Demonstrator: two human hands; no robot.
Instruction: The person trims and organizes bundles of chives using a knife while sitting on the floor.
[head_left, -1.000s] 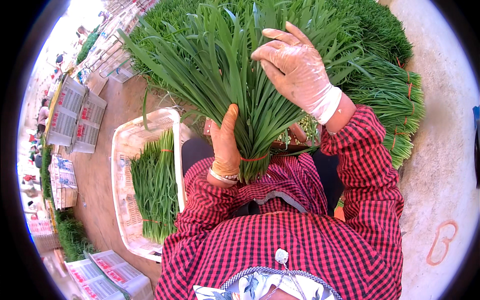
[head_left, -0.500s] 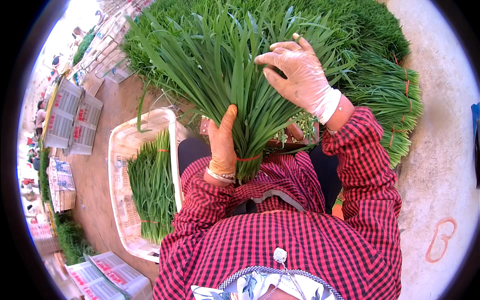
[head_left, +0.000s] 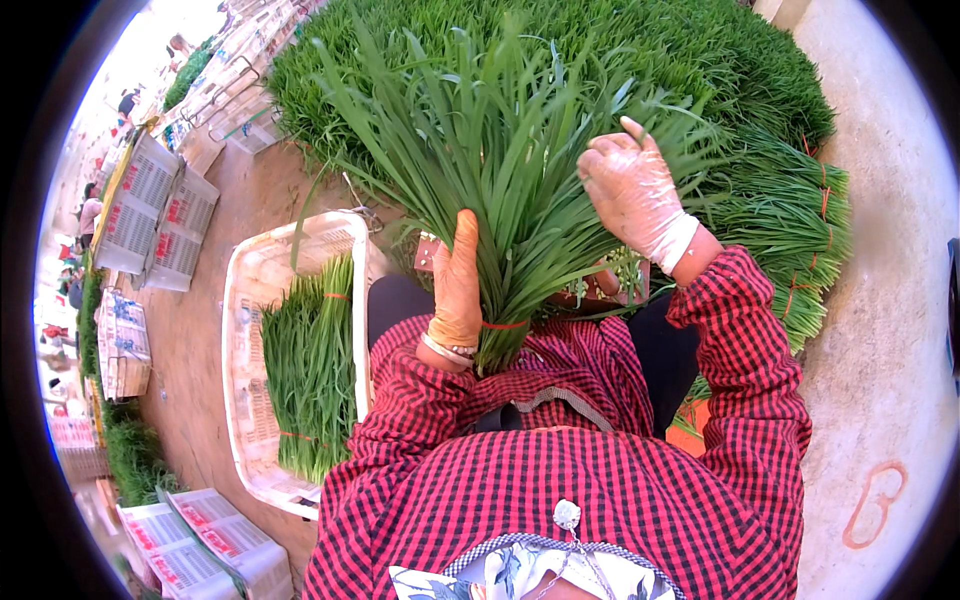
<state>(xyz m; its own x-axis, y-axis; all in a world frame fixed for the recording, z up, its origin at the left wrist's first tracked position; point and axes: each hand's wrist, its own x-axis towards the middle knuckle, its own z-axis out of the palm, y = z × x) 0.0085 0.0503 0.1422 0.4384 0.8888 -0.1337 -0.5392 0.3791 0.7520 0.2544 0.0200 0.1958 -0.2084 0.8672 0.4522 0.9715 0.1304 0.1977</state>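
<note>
A fanned bunch of garlic chives stands upright in front of my lap, its leaf tips spread away from me. A red band circles its lower stems. My left hand, in an orange-tinted glove, is closed round the bunch just above the band, thumb up. At the right side of the spread leaves is my right hand in a pale thin glove. Its fingers are curled in among the blades; what they hold, if anything, is hidden. Some blades beside it are blurred.
At my left stands a white plastic crate with banded chives inside. A large heap of chives lies ahead, with banded bunches along its right edge. Stacked grey crates stand farther left. Pale concrete runs along the right.
My right hand has moved right and slightly down, and its spread fingers have curled. The left hand keeps its hold on the bunch. The whole view has shifted slightly.
</note>
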